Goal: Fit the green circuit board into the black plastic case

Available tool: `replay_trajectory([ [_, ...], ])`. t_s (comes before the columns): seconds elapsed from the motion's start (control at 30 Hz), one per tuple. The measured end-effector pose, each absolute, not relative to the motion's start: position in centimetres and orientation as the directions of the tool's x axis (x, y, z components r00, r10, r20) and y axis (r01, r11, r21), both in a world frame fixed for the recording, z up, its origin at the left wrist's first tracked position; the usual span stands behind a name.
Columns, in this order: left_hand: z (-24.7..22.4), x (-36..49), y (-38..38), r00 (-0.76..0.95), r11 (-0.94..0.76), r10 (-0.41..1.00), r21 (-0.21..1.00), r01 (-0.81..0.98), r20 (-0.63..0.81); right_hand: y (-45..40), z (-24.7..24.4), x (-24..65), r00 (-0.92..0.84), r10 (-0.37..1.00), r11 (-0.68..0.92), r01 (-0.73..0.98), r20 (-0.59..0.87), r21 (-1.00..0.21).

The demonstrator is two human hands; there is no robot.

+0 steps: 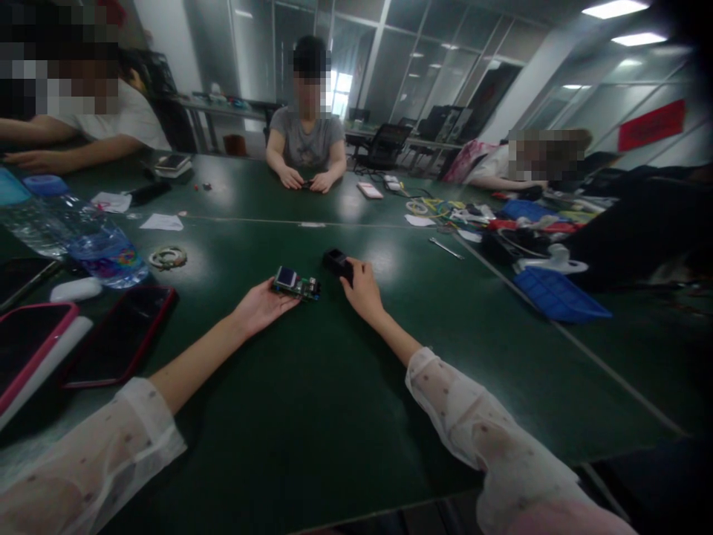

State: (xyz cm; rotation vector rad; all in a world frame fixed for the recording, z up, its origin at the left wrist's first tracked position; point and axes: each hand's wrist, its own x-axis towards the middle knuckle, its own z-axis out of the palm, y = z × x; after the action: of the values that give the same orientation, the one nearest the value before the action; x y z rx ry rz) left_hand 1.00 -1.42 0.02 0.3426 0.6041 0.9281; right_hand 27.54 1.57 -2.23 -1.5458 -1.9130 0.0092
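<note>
In the middle of the head view, my left hand [261,306] holds a small circuit board [295,282] that carries a little screen and green components. The fingers lie beneath the board and the thumb is at its left edge. Just to the right, my right hand [363,288] grips a small black case [337,261] between thumb and fingers. The case is dark and boxy; its inside cannot be made out. Board and case are apart, with a narrow gap of green tabletop [301,371] between them.
Phones [125,338], water bottles [105,249] and a coil of cable [168,258] lie on the left. A wrench [446,248], a blue tray [560,293] and tangled wires [440,212] are on the right. Another person [306,141] sits opposite; others sit at both sides.
</note>
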Motion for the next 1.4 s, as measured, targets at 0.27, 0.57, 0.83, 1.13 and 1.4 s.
replay_trajectory([
  [0.27, -0.7, 0.8, -1.1, 0.502, 0.577, 0.814, 0.497, -0.648, -0.291, 1.7, -2.5, 27.5, -0.099, 0.839, 0.336, 0.868, 0.535, -0.366],
  [0.57, -0.6, 1.0, -1.1, 0.476, 0.558, 0.828, 0.524, -0.643, -0.297, 0.6, -0.6, 26.7, -0.189, 0.727, 0.528, 0.768, 0.66, -0.363],
  [0.83, -0.2, 1.2, -1.3, 0.468, 0.54, 0.839, 0.53, -0.654, -0.277, -0.7, -0.3, 24.9, -0.491, 0.691, 0.708, 0.609, 0.531, -0.359],
  [1.13, -0.2, 1.1, -1.2, 0.489, 0.552, 0.829, 0.541, -0.634, -0.274, -1.0, 0.1, 24.7, -0.518, 0.701, 0.705, 0.607, 0.49, -0.366],
  [1.4, -1.1, 0.9, -0.7, 0.473, 0.536, 0.84, 0.543, -0.646, -0.266, -0.4, 0.2, 25.5, -0.251, 0.714, 0.582, 0.732, 0.654, -0.355],
])
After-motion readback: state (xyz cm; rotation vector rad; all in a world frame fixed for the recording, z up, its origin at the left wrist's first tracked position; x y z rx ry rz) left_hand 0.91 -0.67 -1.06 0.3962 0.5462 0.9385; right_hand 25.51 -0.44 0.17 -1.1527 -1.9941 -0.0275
